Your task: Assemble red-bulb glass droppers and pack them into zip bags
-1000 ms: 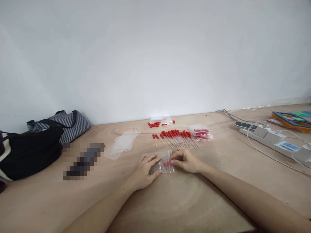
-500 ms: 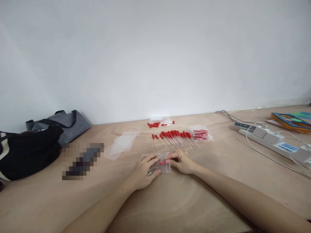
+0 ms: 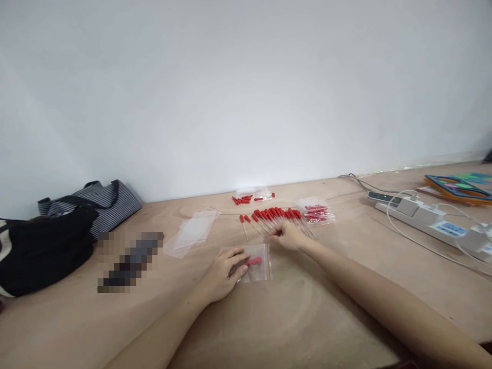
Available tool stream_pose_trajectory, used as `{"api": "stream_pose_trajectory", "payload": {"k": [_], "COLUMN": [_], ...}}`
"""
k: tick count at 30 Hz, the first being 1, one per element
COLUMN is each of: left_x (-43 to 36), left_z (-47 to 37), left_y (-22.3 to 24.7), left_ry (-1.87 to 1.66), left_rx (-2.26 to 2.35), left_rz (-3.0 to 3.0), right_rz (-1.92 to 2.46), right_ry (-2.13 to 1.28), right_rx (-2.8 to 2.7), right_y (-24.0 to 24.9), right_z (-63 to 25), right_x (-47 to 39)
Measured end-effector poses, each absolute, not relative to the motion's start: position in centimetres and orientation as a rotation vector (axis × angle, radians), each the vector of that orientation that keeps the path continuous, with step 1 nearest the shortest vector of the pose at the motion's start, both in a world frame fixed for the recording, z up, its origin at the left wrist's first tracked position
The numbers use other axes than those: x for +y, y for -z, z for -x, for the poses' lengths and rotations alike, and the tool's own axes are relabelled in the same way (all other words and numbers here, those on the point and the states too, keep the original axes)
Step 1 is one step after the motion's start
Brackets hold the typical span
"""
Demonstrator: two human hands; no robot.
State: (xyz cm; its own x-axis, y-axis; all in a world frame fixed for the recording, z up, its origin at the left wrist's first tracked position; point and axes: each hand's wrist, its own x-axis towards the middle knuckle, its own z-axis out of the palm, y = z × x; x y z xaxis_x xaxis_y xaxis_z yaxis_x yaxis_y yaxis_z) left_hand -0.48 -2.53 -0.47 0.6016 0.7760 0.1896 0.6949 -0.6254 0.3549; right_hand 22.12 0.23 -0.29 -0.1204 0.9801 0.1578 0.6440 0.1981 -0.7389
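Note:
A clear zip-lock bag lies flat in front of me with a red rubber bulb inside it. My left hand holds the bag by its left part, fingers over it and thumb along its lower side. Beyond the bag is a fanned row of droppers, thin clear stems with red bulbs pointing away from me. At the stems' near ends, my right hand has its fingers curled together in a pinch. Whether a stem is between those fingertips is too small to make out.
Empty bags are spread to the left. Filled bags lie right of the row, loose red bulbs behind it. A power strip with cables sits right; a striped bag and black bag left.
My right hand has left the bag's zip edge and moved up and right to the droppers. My left hand stays on the bag, and the red bulb inside now shows clearly.

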Motion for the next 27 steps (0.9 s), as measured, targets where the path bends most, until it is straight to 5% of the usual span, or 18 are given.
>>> {"api": "stream_pose_trajectory", "payload": {"k": [15, 27], "left_x": [-2.6, -2.8], "left_z": [0.6, 0.2], "left_y": [0.7, 1.0], "left_ry": [-0.494, -0.472], "left_rx": [1.132, 1.211], "left_rz": [-2.577, -2.574], "right_rz": [1.905, 1.277], "right_ry": [-0.607, -0.899], "right_rx": [-1.762, -1.388], "right_y": [-1.4, -0.2], "right_z": [-12.3, -23.9], "right_x": [6.6, -0.1]}}
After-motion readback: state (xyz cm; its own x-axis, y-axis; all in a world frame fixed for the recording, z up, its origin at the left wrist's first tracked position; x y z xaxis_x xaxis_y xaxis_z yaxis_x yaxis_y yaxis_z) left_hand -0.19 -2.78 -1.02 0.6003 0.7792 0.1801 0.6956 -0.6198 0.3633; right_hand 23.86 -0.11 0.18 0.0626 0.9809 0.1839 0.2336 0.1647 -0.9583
